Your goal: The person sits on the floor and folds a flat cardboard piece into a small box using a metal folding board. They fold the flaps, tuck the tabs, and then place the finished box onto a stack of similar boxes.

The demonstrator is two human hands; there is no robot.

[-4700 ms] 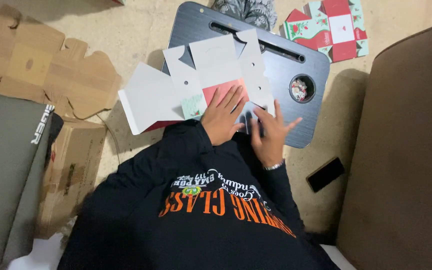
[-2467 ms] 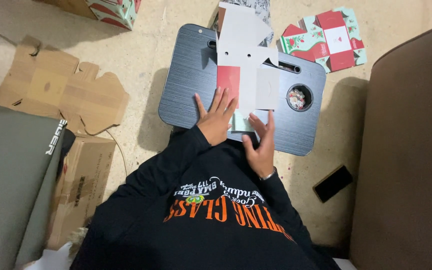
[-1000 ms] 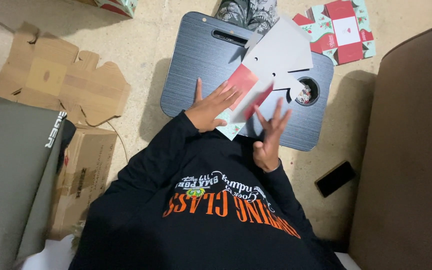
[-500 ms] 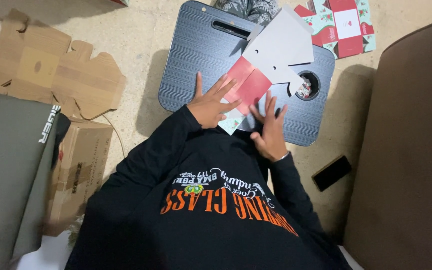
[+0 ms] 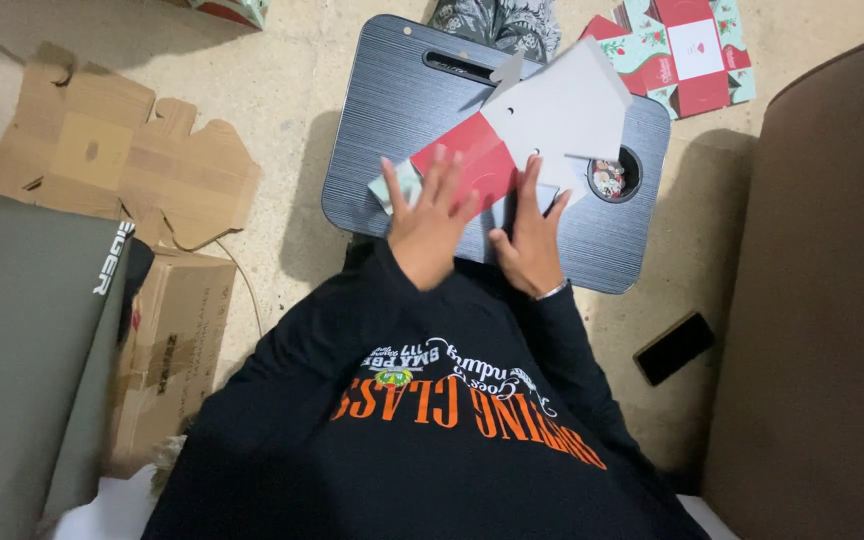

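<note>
Since half a second ago, left hand (image 5: pixel 430 222) shifted onto box blank (image 5: pixel 537 130). Both hands flat, fingers spread, gripping nothing; right hand (image 5: pixel 530 240) beside it (lap tray (image 5: pixel 392 120) beneath). Press crease under fingertips firmly.

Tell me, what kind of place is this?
Probably a home floor used for folding gift boxes: a grey lap desk on pale flooring, flattened brown cardboard, a brown sofa beside it, and a black phone lying nearby.
</note>
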